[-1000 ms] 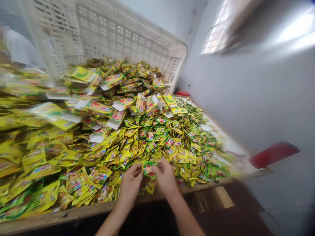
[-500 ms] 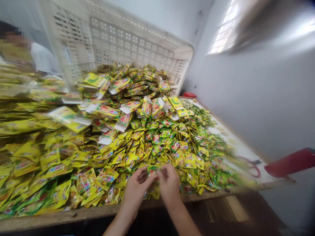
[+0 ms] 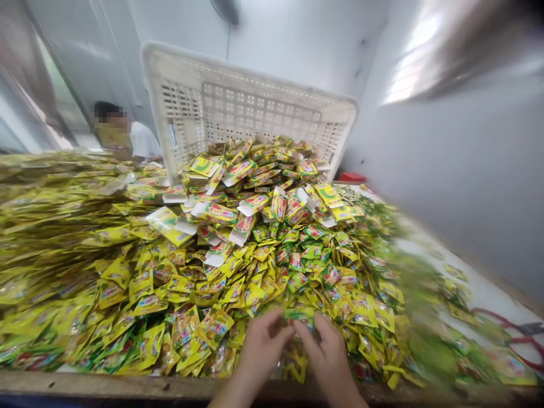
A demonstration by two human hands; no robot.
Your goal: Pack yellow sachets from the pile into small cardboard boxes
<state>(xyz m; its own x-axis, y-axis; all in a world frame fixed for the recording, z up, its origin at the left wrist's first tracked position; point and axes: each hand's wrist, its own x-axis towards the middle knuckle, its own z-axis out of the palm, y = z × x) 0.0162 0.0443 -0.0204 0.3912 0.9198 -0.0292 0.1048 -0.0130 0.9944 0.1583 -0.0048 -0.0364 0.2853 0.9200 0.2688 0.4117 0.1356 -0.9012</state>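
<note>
My left hand [image 3: 264,347] and my right hand [image 3: 329,354] meet at the near edge of the table, fingers pinched together on a small green sachet [image 3: 300,315] held between them. They rest on a huge heap of small yellow and green sachets [image 3: 238,283] that covers the tabletop. Flattened yellow cartons [image 3: 250,195] lie higher up in the heap, spilling from a tilted white plastic crate [image 3: 255,107].
The wooden table edge [image 3: 127,386] runs along the bottom. Red-handled scissors [image 3: 512,334] lie on the white tabletop at the right. A red object [image 3: 352,177] sits by the far wall. Another person [image 3: 123,133] is behind the heap at the left.
The camera has tilted and swung, so the crate, heap and hands have shifted right and down in view. Both hands remain pinched on the sachet at the table edge.
</note>
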